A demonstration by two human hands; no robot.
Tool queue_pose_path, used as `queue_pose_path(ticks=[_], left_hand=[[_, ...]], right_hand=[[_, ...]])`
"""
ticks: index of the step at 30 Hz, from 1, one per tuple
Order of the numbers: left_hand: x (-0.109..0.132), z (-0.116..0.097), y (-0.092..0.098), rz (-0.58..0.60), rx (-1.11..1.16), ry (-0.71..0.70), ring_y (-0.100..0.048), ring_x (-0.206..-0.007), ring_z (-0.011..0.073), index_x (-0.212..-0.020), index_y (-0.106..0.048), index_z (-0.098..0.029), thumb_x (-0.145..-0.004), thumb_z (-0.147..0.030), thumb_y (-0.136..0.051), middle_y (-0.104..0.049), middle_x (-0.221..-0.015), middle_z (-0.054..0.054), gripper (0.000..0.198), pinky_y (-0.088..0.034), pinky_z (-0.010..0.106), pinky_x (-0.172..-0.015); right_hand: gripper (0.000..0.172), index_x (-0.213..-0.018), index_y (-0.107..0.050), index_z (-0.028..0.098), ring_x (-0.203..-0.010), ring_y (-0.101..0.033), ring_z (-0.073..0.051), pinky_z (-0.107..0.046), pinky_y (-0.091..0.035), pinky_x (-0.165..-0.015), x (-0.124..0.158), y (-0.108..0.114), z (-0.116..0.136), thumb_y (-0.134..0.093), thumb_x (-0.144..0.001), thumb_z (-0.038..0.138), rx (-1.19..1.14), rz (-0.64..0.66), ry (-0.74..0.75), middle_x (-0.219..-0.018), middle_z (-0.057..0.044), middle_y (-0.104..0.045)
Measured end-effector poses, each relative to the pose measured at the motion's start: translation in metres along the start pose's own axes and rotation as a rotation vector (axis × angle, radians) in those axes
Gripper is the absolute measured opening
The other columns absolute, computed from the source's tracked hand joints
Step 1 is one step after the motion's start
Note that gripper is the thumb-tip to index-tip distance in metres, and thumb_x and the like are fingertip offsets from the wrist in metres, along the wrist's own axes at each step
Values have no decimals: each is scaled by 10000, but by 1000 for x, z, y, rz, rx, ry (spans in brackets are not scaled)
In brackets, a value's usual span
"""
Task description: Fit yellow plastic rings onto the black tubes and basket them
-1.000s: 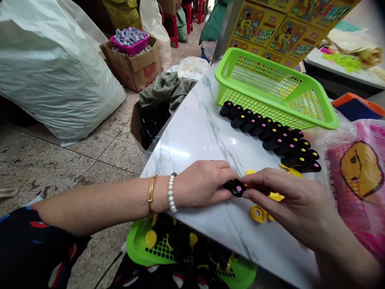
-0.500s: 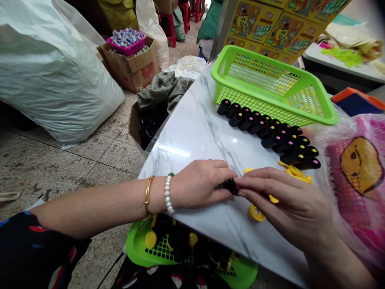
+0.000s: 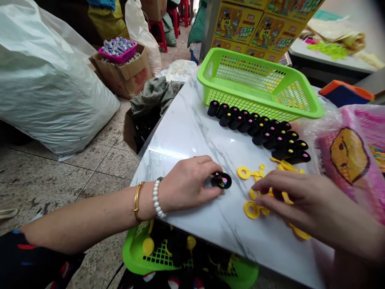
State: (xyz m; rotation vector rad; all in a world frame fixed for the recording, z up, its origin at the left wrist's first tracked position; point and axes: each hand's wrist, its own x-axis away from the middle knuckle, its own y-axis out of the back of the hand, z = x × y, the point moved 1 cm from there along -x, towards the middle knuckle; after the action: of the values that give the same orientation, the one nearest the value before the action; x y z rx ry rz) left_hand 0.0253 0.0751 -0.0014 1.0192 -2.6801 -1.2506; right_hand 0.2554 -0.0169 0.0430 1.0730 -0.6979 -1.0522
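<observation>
My left hand [image 3: 188, 182] rests on the marble table [image 3: 192, 136] and pinches a small black tube [image 3: 221, 180] with coloured dots in its end. My right hand [image 3: 300, 200] lies over a scatter of yellow plastic rings [image 3: 251, 209], fingers curled down onto them; I cannot tell whether it grips one. Behind them a row of several black tubes [image 3: 258, 130] with pink and yellow ends lies along a lime green basket [image 3: 258, 82].
A second green basket [image 3: 141, 249] with yellow and black parts sits on my lap below the table edge. A pink plastic bag [image 3: 351, 156] lies at the right. On the floor stand a big white sack [image 3: 51, 80] and a cardboard box [image 3: 126, 72] of small parts.
My right hand has let go of the black tube and moved right onto the yellow rings. My left hand still holds the tube, whose dotted end now shows.
</observation>
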Motion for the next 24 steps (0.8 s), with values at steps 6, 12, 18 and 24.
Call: queue_pose_path(ticks=[6, 12, 18, 24], left_hand=[[-3, 1, 0, 66, 24, -48, -602, -885, 178, -1081, -642, -126, -793, -309, -732, -651, -985, 80, 353, -505, 291, -773], [-3, 1, -2, 111, 36, -110, -601, -894, 188, -1064, -662, -123, -814, -314, -714, -652, -959, 82, 319, -498, 299, -796], [-1, 1, -4, 116, 22, -101, -591, -820, 175, -1080, -689, -148, -805, -334, -734, -640, -872, 52, 335, -479, 274, -732], [0, 1, -4, 131, 11, -78, -586, -787, 163, -1039, -708, -160, -810, -330, -726, -632, -830, 35, 285, -467, 255, -712]], right_hand=[[79, -894, -565, 246, -646, -608, -191, -324, -480, -553, 8, -24, 3, -598, -833, 208, 215, 297, -63, -875, -15, -600], [176, -1014, -563, 191, -881, -616, -208, -324, -512, -747, -14, -20, 10, -601, -848, 234, 24, -55, 30, -1027, -78, -610], [259, -1130, -589, 202, -964, -616, -159, -252, -490, -822, -22, -24, 26, -620, -873, 201, -170, -185, 101, -1049, -59, -626], [251, -1117, -596, 222, -983, -612, -157, -256, -494, -834, -23, -29, 29, -633, -872, 185, -214, -147, 70, -1060, -53, -629]])
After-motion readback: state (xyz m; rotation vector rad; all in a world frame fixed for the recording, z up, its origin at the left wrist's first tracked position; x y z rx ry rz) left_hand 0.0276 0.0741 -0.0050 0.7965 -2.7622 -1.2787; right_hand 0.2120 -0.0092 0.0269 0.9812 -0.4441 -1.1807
